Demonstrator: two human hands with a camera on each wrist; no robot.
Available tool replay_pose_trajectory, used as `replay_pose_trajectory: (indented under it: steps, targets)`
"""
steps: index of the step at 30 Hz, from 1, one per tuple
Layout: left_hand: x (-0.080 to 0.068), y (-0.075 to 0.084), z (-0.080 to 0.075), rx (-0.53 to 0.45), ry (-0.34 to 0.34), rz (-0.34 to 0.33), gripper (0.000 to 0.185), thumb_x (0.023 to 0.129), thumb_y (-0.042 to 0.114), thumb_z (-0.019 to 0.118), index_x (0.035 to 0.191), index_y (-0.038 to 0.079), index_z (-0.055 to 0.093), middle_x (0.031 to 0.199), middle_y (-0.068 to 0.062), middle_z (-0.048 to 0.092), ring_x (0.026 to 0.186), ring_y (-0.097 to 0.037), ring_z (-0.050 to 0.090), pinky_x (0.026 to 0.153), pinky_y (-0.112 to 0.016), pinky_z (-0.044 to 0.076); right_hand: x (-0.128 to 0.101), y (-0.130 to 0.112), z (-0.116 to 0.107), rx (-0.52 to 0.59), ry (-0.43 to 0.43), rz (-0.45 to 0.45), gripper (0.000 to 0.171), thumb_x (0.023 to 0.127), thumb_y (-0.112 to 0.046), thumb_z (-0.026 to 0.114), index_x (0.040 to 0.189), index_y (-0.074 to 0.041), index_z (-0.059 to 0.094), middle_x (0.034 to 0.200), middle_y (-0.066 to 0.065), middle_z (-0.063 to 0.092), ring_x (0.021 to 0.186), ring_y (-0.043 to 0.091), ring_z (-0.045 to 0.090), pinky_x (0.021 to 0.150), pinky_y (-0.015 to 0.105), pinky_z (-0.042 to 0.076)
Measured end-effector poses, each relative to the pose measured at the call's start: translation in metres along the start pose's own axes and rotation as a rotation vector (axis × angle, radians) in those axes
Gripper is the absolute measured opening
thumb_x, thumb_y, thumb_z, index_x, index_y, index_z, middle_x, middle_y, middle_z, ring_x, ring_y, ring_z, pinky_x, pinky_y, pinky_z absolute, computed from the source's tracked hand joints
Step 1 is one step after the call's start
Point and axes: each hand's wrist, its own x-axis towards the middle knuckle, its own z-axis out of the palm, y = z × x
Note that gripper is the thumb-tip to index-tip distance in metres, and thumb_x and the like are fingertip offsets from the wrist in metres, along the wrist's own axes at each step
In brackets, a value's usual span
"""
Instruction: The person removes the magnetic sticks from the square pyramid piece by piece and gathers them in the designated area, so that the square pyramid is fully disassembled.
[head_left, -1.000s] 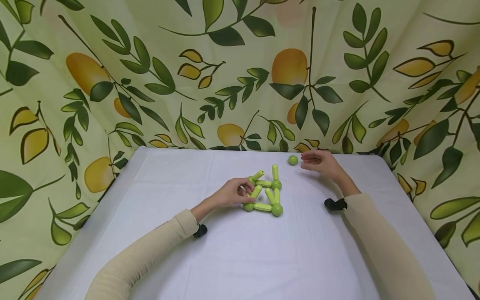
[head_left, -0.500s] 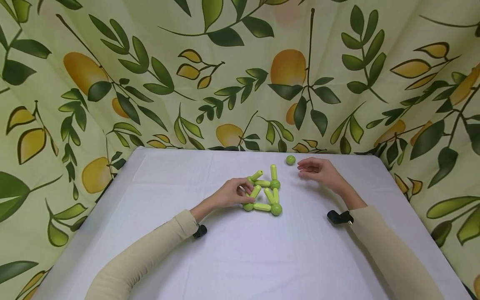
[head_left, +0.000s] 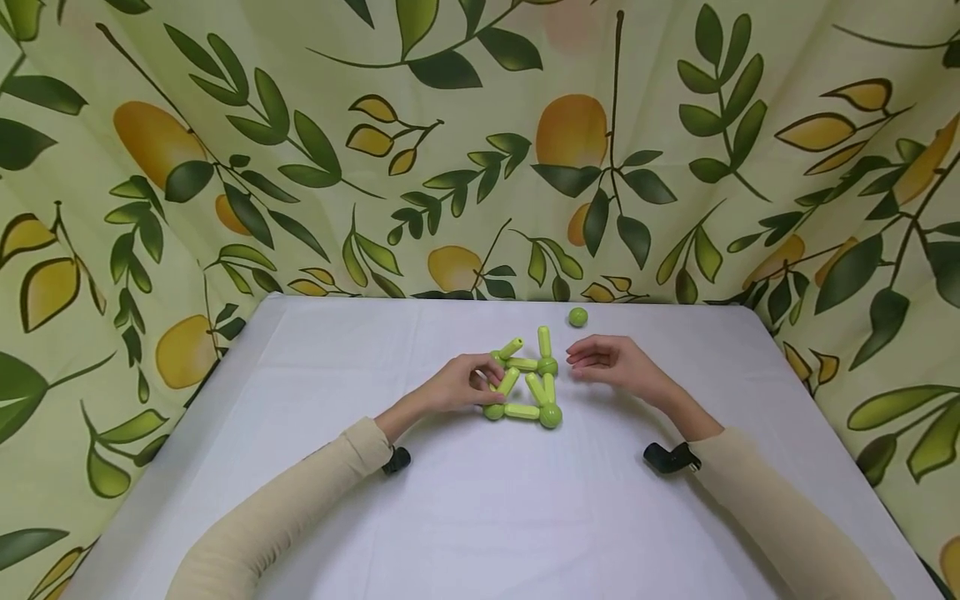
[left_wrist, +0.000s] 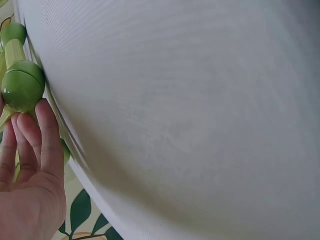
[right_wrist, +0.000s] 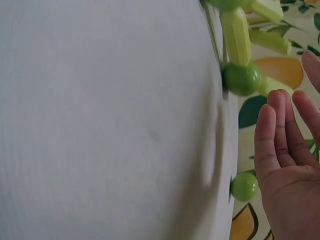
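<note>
A flat structure of light green rods and darker green balls [head_left: 527,386] lies on the white table [head_left: 480,517]. My left hand [head_left: 486,382] grips its left side, fingers curled round a rod. In the left wrist view those fingers [left_wrist: 42,145] lie just below a green ball [left_wrist: 22,86]. My right hand [head_left: 582,364] hovers with relaxed fingers just right of the structure and holds nothing. In the right wrist view its fingers [right_wrist: 280,135] are close to a structure ball [right_wrist: 241,78]. A loose green ball [head_left: 577,317] rests behind the right hand, and the same loose ball [right_wrist: 244,186] shows in the right wrist view.
A cloth backdrop printed with leaves and lemons [head_left: 480,150] closes in the table at the back and both sides. Bare white tabletop stretches in front of the structure toward me. Both forearms wear beige sleeves with black wrist mounts [head_left: 667,457].
My right hand has drawn back from beside the loose ball and moved left toward the structure. The left hand has kept its hold in place.
</note>
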Motion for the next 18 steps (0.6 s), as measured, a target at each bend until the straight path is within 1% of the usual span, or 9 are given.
replay_pose_trajectory:
  steps: [2,7,13,15,18]
  targets:
    - [0.000,-0.001,0.001,-0.003,0.004,0.003,0.027,0.088,0.009,0.082,0.109,0.003,0.066,0.099,-0.004,0.065,0.084,-0.015,0.066,0.078,-0.028,0.055,0.001,-0.002,0.006,0.016,-0.018,0.006,0.039,0.088,0.003,0.077,0.123,0.014,0.061,0.115,0.029,0.065,0.098,0.026,0.068,0.084,0.030,0.056]
    - [0.002,-0.002,0.002,-0.009,0.010,-0.001,0.027,0.088,0.009,0.082,0.109,0.002,0.066,0.099,-0.004,0.065,0.083,-0.015,0.066,0.078,-0.028,0.055,0.004,-0.005,0.018,0.018,-0.063,0.012,0.040,0.086,0.000,0.081,0.121,0.009,0.065,0.112,0.023,0.068,0.097,0.027,0.068,0.084,0.031,0.056]
    - [0.004,-0.003,0.003,-0.012,0.015,-0.006,0.026,0.088,0.010,0.082,0.108,0.003,0.066,0.099,-0.004,0.065,0.084,-0.015,0.066,0.078,-0.028,0.055,0.009,-0.008,0.030,0.027,-0.081,0.026,0.044,0.081,0.003,0.085,0.120,0.009,0.065,0.108,0.021,0.069,0.097,0.029,0.067,0.084,0.033,0.057]
    - [0.004,-0.002,0.003,-0.015,0.016,-0.009,0.026,0.088,0.010,0.082,0.108,0.003,0.066,0.098,-0.004,0.065,0.084,-0.015,0.066,0.078,-0.028,0.055,0.010,-0.009,0.034,0.012,-0.083,0.037,0.045,0.080,0.002,0.086,0.120,0.008,0.066,0.107,0.020,0.069,0.096,0.030,0.067,0.082,0.032,0.057]
    - [0.003,-0.001,0.003,-0.016,0.017,-0.015,0.026,0.088,0.010,0.082,0.108,0.003,0.066,0.098,-0.003,0.065,0.084,-0.015,0.065,0.077,-0.027,0.054,0.012,-0.009,0.039,-0.044,-0.095,0.041,0.046,0.079,-0.002,0.087,0.120,0.005,0.067,0.105,0.014,0.070,0.095,0.029,0.066,0.079,0.031,0.057]
